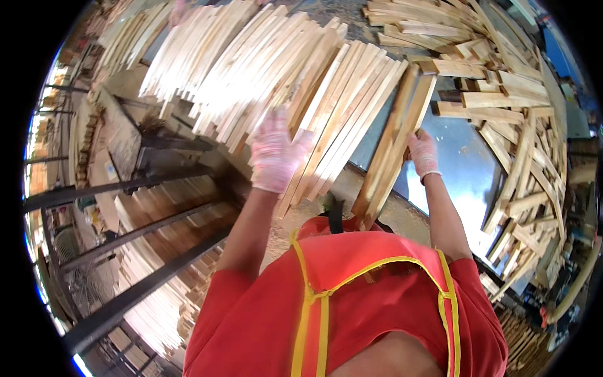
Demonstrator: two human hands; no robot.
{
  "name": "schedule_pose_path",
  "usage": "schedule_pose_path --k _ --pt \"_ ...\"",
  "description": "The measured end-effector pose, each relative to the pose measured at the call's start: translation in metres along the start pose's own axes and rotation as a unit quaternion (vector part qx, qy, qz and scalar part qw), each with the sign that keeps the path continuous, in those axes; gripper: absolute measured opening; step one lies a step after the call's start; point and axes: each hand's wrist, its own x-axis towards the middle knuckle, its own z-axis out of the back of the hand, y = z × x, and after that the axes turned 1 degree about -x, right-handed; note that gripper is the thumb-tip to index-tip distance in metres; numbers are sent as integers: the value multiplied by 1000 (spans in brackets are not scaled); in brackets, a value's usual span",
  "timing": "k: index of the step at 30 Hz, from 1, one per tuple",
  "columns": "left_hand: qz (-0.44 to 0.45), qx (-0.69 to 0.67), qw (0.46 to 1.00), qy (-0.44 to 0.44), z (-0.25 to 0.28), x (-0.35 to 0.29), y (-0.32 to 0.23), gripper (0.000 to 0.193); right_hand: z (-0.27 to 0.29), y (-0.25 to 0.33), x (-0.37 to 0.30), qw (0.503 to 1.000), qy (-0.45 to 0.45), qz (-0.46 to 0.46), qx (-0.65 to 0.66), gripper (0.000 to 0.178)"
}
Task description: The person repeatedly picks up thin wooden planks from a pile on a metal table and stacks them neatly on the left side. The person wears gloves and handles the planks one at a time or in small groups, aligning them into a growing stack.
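Observation:
My left hand [274, 154], in a pale pink knitted glove, is open with its fingers spread. It lies over the near ends of a row of wooden strips [342, 107]; whether it presses on them I cannot tell. My right hand [422, 152], gloved the same way, is closed at the right edge of a pair of wooden boards [402, 132]. These boards lie side by side, slanting toward my waist, with a dark gap between them. The fingertips of the right hand are partly hidden behind the board edge.
Beneath the boards is a smooth grey-blue tabletop [455, 157]. A jumbled pile of short wood pieces [509, 97] covers its right side. More strips [251, 60] stand in rows at the far left. A dark metal rack [151, 286] with stacked wood is at the lower left.

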Motion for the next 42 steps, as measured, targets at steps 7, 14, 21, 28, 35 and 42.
schedule_pose_path --k 7,14,21,28,35,42 --pt "98 -199 961 164 -16 37 53 99 -34 106 -2 997 22 60 44 43" --pt "106 -303 924 207 -19 43 34 98 -125 113 -55 982 141 124 3 82" --pt "-30 10 999 21 -17 11 -23 99 37 -45 -22 983 -117 115 83 63" --pt "-107 -83 974 183 -63 -88 -134 92 251 -116 -1 805 -331 -78 -486 95" --pt "77 -217 923 308 -108 -85 -124 85 320 -173 39 807 -271 -98 -515 82" --pt "35 -358 912 196 -7 -92 -79 86 293 -103 -28 978 -207 18 17 50"
